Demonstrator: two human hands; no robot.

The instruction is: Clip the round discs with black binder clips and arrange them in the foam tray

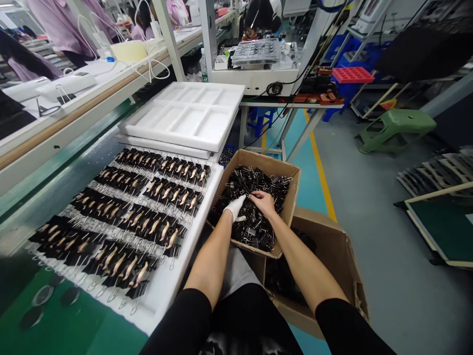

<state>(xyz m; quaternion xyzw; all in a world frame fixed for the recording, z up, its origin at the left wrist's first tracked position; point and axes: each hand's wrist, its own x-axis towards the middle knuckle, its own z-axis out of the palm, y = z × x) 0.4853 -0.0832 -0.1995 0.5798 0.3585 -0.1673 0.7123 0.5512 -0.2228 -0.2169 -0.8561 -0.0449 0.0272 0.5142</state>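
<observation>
A cardboard box [294,185] full of black binder clips [254,229] with wire handles stands in front of me. My left hand [235,207], in a white glove, is over the clips, its thumb spread away from the fingers. Close beside its fingertips, my bare right hand [263,202] pinches at a binder clip's wire handle; the small clip is hard to make out. On my left, a white foam tray [157,301] carries rows of black binder clips [129,268], with curved beige pieces along them.
Stacked white foam trays [185,116] sit behind the filled one. Another open cardboard box [332,256] with dark contents stands at my right. Further off are a bench with a white device [254,81], a green stool [401,128] and a rack [443,222]. People in pink work across the left bench.
</observation>
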